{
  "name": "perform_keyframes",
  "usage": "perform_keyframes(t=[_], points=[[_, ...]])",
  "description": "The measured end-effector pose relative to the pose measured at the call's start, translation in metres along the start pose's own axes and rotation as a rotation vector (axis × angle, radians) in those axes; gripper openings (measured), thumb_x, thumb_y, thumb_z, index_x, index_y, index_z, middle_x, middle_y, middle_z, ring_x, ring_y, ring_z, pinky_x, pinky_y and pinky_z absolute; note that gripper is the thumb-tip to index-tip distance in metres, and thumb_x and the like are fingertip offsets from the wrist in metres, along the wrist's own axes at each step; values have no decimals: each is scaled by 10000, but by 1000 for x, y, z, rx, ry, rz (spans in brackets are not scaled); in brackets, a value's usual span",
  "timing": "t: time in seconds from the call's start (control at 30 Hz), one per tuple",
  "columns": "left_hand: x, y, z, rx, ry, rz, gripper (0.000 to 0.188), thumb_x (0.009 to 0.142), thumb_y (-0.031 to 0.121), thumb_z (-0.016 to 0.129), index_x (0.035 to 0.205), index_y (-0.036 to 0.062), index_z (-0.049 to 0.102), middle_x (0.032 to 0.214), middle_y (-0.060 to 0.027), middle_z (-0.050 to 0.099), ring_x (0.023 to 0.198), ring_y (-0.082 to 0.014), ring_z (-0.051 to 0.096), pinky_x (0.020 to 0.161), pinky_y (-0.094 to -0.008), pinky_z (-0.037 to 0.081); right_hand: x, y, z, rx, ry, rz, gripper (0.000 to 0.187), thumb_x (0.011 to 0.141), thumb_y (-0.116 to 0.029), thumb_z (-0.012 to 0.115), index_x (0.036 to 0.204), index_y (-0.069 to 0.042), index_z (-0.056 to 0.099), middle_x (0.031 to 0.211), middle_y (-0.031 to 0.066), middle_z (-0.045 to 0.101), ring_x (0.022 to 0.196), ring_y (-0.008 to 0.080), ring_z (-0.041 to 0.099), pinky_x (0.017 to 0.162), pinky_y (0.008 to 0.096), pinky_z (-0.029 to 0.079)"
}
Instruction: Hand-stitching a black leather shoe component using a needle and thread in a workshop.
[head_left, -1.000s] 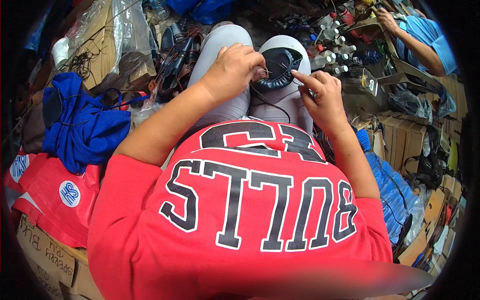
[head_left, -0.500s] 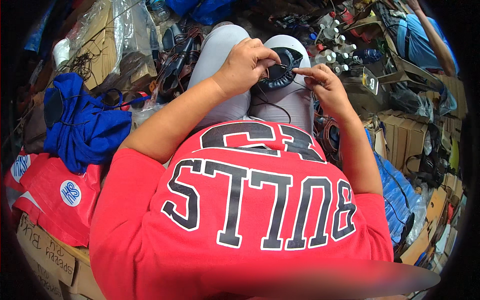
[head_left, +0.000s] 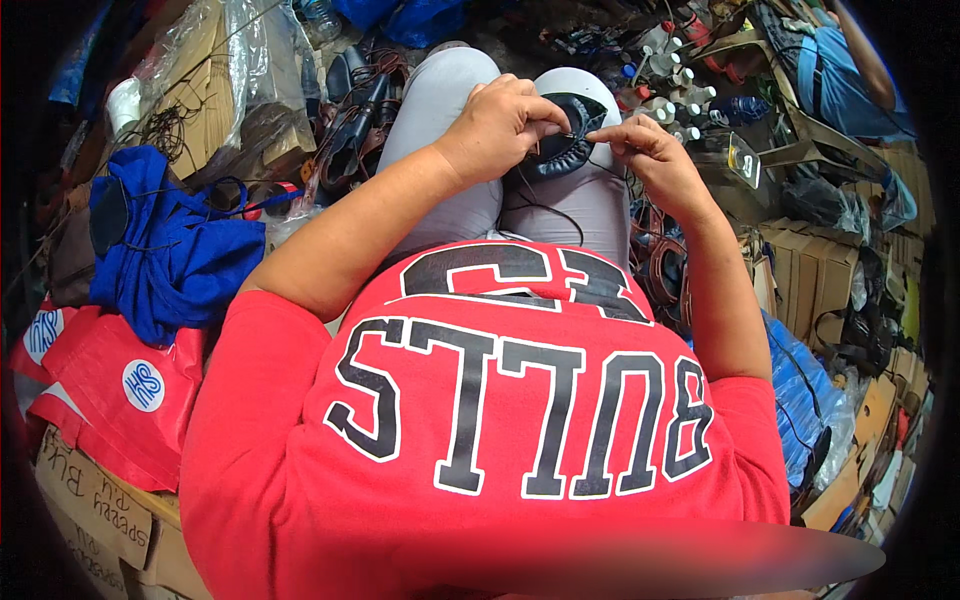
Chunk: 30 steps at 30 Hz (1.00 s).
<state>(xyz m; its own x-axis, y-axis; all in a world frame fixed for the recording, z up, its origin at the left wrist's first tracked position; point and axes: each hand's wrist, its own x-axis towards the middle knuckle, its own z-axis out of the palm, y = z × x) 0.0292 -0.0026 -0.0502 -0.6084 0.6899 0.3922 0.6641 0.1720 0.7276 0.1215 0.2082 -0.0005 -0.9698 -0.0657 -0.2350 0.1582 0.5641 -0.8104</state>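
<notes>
Left hand [head_left: 505, 118]: bent at the knuckles, thumb and forefinger drawn close together; cannot tell what, if anything, lies in the pinch. Right hand [head_left: 658, 162]: forefinger extended, tip at the right rim of a rounded, black, leather-like piece with ridged, gathered edge [head_left: 566, 160], other fingers curled; cannot tell whether anything is gripped. Location of piece: on the right thigh, near the knee, over light grey trousers [head_left: 440, 112], between both hands. Thin black cord [head_left: 553, 212]: loops across the lap just below. Worn above: red shirt with black, white-edged lettering [head_left: 560, 400]. To the left: dark leather shoes [head_left: 352, 130], bright blue cloth [head_left: 180, 245], red bag with round white label [head_left: 100, 395]. To the right: clear capped bottles [head_left: 665, 107], stacked brown cardboard [head_left: 812, 265], co-worker in light blue shirt [head_left: 840, 85].
</notes>
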Motion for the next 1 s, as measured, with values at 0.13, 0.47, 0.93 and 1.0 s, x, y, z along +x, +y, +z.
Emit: perform_keyframes(t=[0.13,0.47,0.93,1.0], points=[[10,-8,3,-105,-104,-5,89,772,88,655,844,120,698,733,-48,551,764,-214,506,695,-324,408,3,4,-2,58,-52,23,374,772,62,495,1037,-123,683,840,26,493,807,119,472,759,223,398],[0,7,-23,-36,-98,-103,207,707,83,692,907,130,720,773,-39,592,830,-204,530,754,-301,424,-7,-7,5,91,23,-3,269,806,-54,634,1069,-103,669,829,-17,560,775,76,501,703,215,419],[15,3,-4,-483,-269,-525,202,739,16,691,935,-1,646,749,-38,643,699,-86,596,629,-213,478,0,6,20,537,64,141,225,810,-78,664,1032,-45,650,837,-11,610,750,39,517,676,182,426],[18,1,-2,-470,-295,-491,202,736,17,694,931,2,640,747,-38,640,692,-88,596,633,-216,478,3,2,20,478,68,132,186,803,-84,674,984,-42,659,836,-4,616,748,39,521,673,179,424]])
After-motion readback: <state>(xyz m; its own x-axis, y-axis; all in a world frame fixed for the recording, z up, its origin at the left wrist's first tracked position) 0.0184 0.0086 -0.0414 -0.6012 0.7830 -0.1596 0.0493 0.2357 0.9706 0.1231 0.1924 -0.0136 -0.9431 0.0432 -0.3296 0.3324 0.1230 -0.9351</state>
